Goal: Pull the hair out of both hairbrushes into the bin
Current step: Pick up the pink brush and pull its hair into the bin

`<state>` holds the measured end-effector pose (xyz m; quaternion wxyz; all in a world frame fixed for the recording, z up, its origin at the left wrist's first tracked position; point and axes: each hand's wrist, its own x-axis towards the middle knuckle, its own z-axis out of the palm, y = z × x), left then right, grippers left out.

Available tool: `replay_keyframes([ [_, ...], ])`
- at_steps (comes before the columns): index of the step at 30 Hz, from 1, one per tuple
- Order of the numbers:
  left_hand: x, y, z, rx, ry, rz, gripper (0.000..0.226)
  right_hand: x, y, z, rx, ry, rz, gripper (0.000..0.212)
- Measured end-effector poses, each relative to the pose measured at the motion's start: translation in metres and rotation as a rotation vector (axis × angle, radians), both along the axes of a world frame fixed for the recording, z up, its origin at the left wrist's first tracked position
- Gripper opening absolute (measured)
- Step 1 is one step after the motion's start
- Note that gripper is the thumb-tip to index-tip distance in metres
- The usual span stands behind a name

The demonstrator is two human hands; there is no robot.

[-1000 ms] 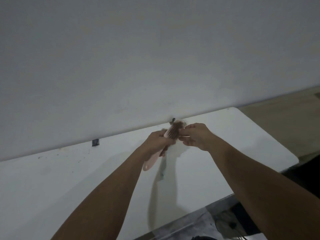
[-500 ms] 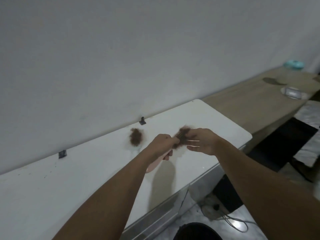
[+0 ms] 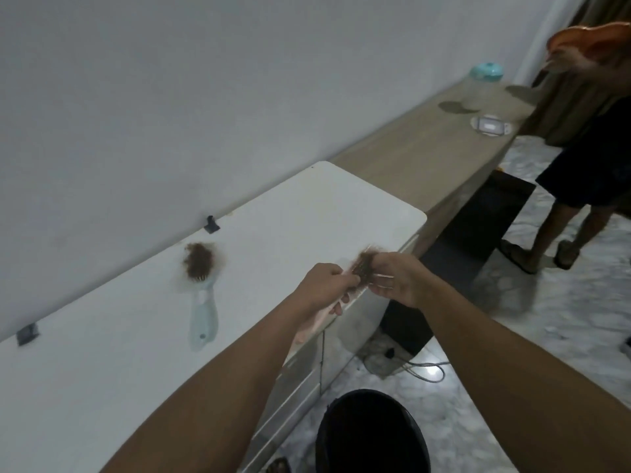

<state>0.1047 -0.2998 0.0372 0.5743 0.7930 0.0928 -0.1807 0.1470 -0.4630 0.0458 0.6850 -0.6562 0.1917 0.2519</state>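
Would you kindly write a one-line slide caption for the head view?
Left hand holds a pink brush while right hand pulls hair; blue brush waits on the table, bin below.

Two brushes: a pink one [image 3: 316,322] held over the edge of the table [image 3: 102,370], a blue one [image 3: 204,319] lying on the table. Two hair clumps, one per brush. One black bin [image 3: 372,435] on the floor beside the table. Two black clips at the table's wall edge.

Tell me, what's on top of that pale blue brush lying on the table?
A thick clump of brown hair covers the head of the blue brush. A few bristles peek out beneath it; the rest are hidden. The handle is bare.
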Motion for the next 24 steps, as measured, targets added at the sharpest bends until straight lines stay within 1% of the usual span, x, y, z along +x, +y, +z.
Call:
replay_keyframes([
  [4, 0.001, -0.024, -0.016, -0.009, 0.051, -0.033, 0.024, -0.01, -0.026, -0.011, 0.039, 0.018, -0.14, 0.019],
  [7, 0.002, -0.037, -0.028, 0.01, 0.091, -0.082, 0.027, -0.013, -0.042, -0.025, -0.018, 0.033, -0.273, 0.025],
  [10, -0.001, -0.05, -0.043, 0.006, 0.13, -0.089, 0.031, -0.019, -0.054, -0.042, -0.041, 0.054, -0.257, 0.027],
  [13, -0.006, -0.062, -0.061, 0.009, 0.155, -0.111, 0.024, -0.029, -0.064, -0.067, -0.085, 0.028, -0.218, 0.019],
  [14, -0.008, -0.066, -0.068, 0.02, 0.161, -0.127, 0.023, -0.033, -0.067, -0.077, -0.118, 0.01, -0.218, 0.021],
  [17, -0.013, -0.076, -0.099, 0.036, 0.199, -0.139, 0.023, -0.044, -0.075, -0.111, -0.195, -0.04, -0.211, 0.037],
  [19, -0.018, -0.08, -0.124, 0.03, 0.231, -0.143, 0.024, -0.051, -0.08, -0.135, -0.239, -0.041, -0.221, 0.043],
  [24, -0.029, -0.087, -0.187, 0.084, 0.286, -0.179, 0.024, -0.066, -0.087, -0.2, -0.376, 0.001, -0.234, 0.04],
])
